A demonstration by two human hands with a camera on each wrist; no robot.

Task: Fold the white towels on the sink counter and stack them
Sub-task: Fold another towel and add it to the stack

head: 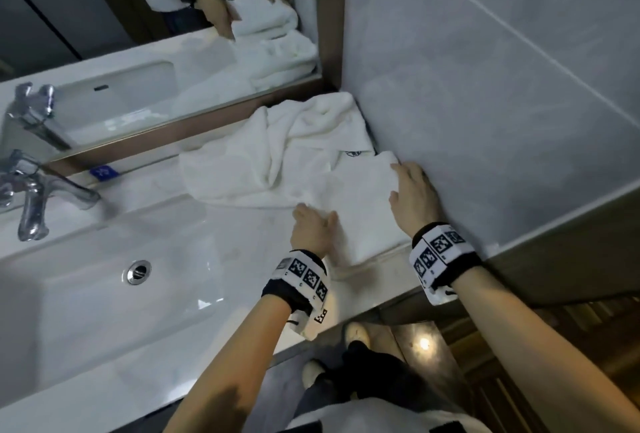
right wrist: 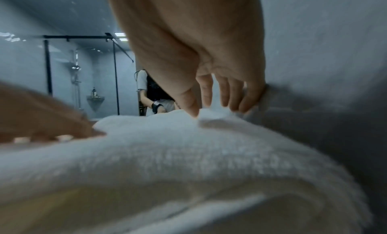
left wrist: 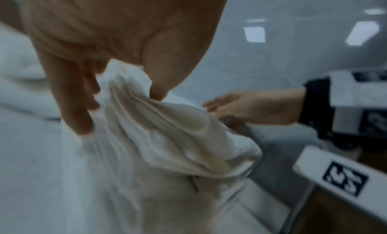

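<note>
A folded white towel (head: 360, 210) lies on the sink counter (head: 242, 231) against the right wall. Behind it sits a crumpled white towel (head: 277, 155) with a small dark logo. My left hand (head: 313, 214) is at the folded towel's left edge; in the left wrist view the left hand (left wrist: 121, 108) pinches bunched layers of that towel (left wrist: 167, 134) between thumb and fingers. My right hand (head: 398, 179) rests flat on the towel's right side by the wall. In the right wrist view the right hand (right wrist: 217, 108) touches the towel's (right wrist: 188, 154) far edge with fairly straight fingers.
The white sink basin (head: 86, 294) and chrome faucet (head: 34, 200) lie to the left. A mirror (head: 138, 34) runs along the back and a grey tiled wall (head: 485, 86) closes the right side. The counter's front edge (head: 381, 266) is just under my wrists.
</note>
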